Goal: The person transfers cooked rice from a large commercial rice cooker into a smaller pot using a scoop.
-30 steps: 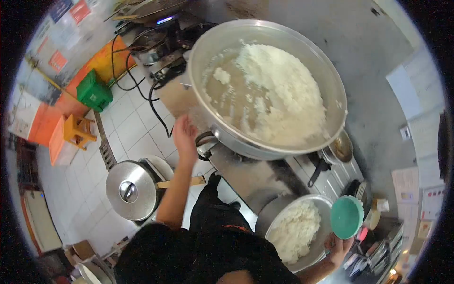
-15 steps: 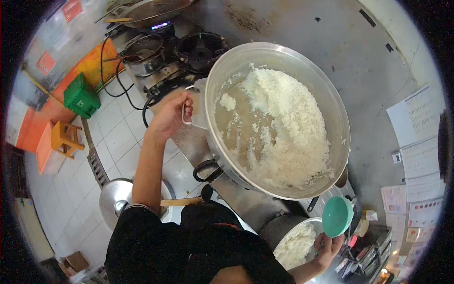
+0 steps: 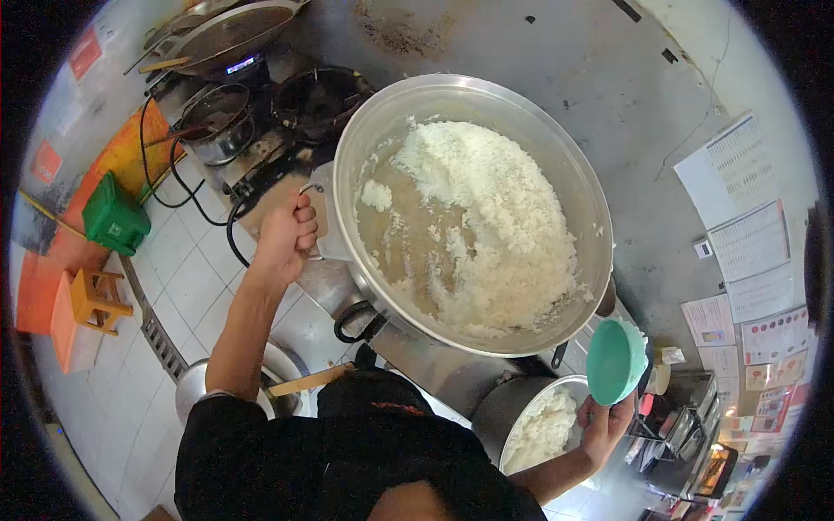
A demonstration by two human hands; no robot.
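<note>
A wide metal steamer pan [image 3: 346, 174] is tilted towards me, with white cooked rice [image 3: 508, 195] heaped along its far and right side. Its bare bottom shows on the left, with loose grains and a small clump. My left hand [image 3: 289, 239] is closed round the pan's left loop handle [image 3: 314, 187]. My right hand [image 3: 605, 430] grips a turquoise bowl [image 3: 610, 363] by its lower edge, beside the pan's lower right rim. The bowl's inside looks bare. Just left of that hand, below the pan, stands a deep pot [image 3: 493, 415] holding more rice [image 3: 540, 431].
A stove with a burner [image 3: 317, 102], a saucepan [image 3: 217, 143] and a large wok [image 3: 230, 39] lies at the upper left. A green bin [image 3: 115, 215] and a yellow stool [image 3: 102, 300] stand on the tiled floor. Papers [image 3: 734, 178] hang on the right wall.
The view has swung a little, so the surroundings appear shifted left. My left hand keeps its hold on the pan handle, and my right hand still has the bowl, slightly higher in view.
</note>
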